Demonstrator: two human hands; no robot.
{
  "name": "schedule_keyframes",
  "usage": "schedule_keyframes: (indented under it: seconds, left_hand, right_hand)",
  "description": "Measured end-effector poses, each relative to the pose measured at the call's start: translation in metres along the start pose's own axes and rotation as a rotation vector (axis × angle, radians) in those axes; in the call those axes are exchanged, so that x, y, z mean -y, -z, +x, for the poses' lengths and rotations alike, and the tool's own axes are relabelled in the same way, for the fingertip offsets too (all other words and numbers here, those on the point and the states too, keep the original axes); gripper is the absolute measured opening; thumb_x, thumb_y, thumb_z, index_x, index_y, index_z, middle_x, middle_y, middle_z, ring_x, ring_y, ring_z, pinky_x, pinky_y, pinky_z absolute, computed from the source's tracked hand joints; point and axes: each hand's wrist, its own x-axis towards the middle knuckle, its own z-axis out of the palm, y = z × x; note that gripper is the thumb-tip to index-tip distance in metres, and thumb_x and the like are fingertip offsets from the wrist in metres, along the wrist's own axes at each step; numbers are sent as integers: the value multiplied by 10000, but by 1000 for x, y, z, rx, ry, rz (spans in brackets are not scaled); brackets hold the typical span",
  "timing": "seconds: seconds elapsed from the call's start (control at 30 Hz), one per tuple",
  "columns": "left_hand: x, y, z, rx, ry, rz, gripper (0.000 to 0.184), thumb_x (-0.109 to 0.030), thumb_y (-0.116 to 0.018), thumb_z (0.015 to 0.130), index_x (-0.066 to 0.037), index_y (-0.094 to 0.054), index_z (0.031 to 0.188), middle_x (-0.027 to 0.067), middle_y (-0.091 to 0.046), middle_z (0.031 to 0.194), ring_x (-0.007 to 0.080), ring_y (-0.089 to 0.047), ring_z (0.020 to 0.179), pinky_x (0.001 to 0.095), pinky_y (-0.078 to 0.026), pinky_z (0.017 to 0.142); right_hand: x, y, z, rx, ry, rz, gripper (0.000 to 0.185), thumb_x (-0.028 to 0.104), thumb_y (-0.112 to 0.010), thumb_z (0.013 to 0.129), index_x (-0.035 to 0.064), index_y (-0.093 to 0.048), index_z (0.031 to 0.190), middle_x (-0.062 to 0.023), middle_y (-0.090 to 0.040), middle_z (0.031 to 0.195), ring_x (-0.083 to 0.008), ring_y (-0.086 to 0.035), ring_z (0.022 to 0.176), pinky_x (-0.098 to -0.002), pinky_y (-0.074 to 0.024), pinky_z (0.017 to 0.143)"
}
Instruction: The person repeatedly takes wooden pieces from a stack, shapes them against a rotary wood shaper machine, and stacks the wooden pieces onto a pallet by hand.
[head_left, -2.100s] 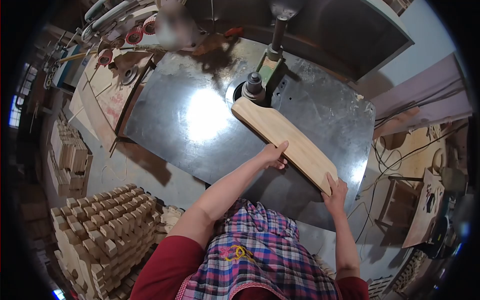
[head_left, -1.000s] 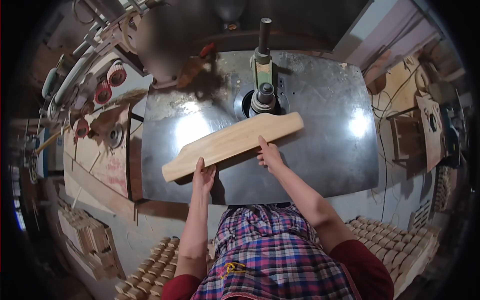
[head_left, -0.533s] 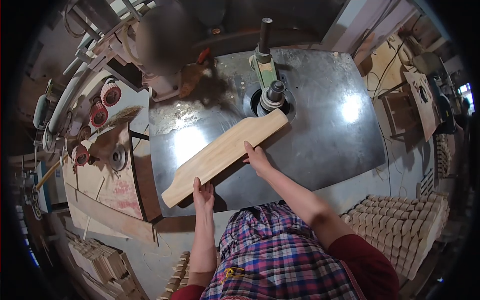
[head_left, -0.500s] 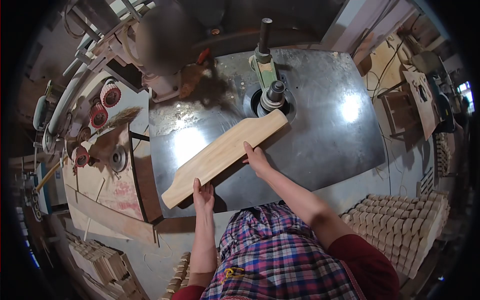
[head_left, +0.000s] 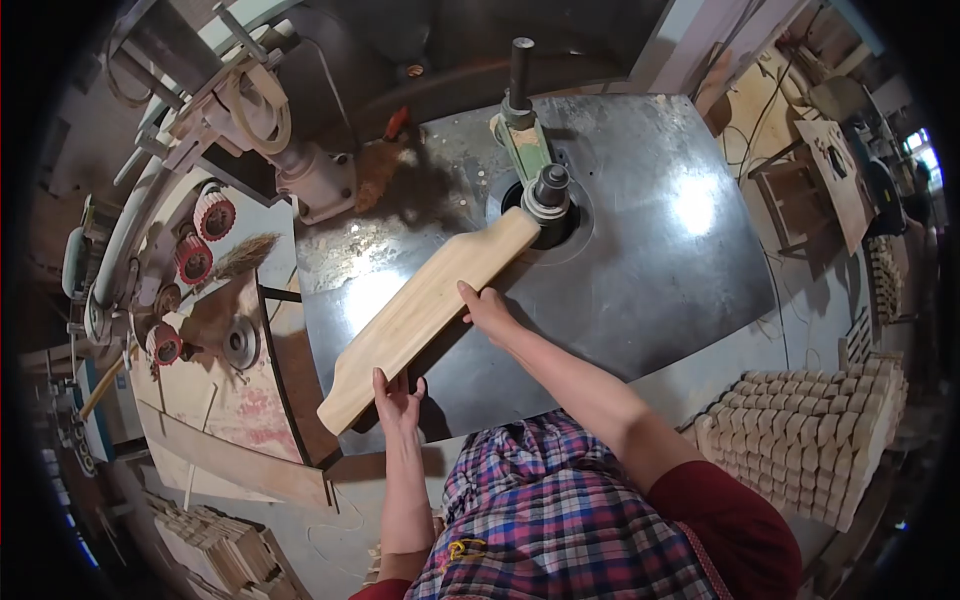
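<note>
A pale shaped wooden board [head_left: 425, 315] slants across the near left of the metal machine table [head_left: 660, 290]. My left hand [head_left: 399, 402] grips its lower edge near the left end, thumb on top and fingers partly hidden beneath. Farther up the same edge, my right hand [head_left: 487, 312] holds the board with its thumb on the top face. The board's far end lies close against the spindle cutter [head_left: 550, 190]; I cannot tell whether they touch. A green guide arm [head_left: 525, 145] reaches toward the spindle from behind.
A feeder unit with red rollers [head_left: 194, 258] stands at the left, above a wooden side table [head_left: 240, 400]. Stacked wooden pieces [head_left: 800, 440] are at the lower right, with more stacked boards [head_left: 225, 550] at the lower left. A stool [head_left: 790, 205] stands beyond the right edge.
The board has shifted left and turned steeper, its far end moving from in front of the spindle to its left side. Both hands have moved left with it.
</note>
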Motion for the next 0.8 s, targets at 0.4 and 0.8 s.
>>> schedule_keyframes:
  seconds: [0.4,0.8]
  left_hand:
    - [-7,11,29,169,-78,-237,404,-124,-706,768,14,-545,1112,139,-598,1044,267,-583,929,370,-450,939]
    - [-75,-50,-111,406,-346,-4,601,-249,-753,691,-84,-501,1211,103,-573,1154,254,-534,1070,464,-398,976]
  right_hand:
    - [6,-12,-1,122,-4,288,479,370,-584,844,-80,-516,992,-136,-566,845,-176,-546,701,-270,-473,610]
    - [-27,45,-176,644,3,1097,449,335,-617,856,28,-506,1165,-70,-560,1023,-161,-543,869,-239,-449,664]
